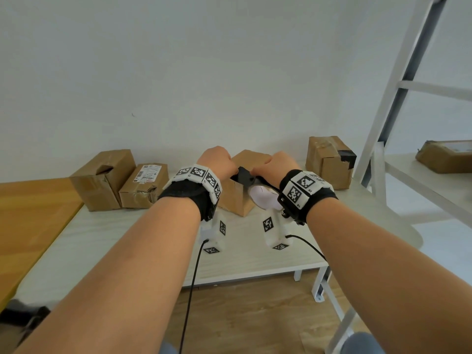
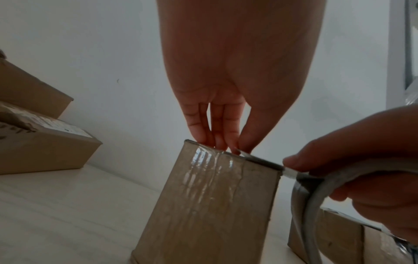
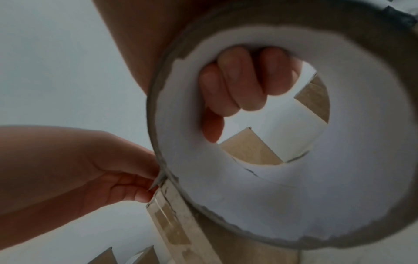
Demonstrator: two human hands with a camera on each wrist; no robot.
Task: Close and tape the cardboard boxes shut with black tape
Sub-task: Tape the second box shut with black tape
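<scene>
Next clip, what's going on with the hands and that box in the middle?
A person is taping the small brown cardboard box standing in the middle of the white table. The right hand grips the roll of black tape, fingers curled through its core. The left hand pinches the free strip of black tape at the box's top edge. Another brown box with black tape on it stands to the right, and two more brown boxes sit on the left.
</scene>
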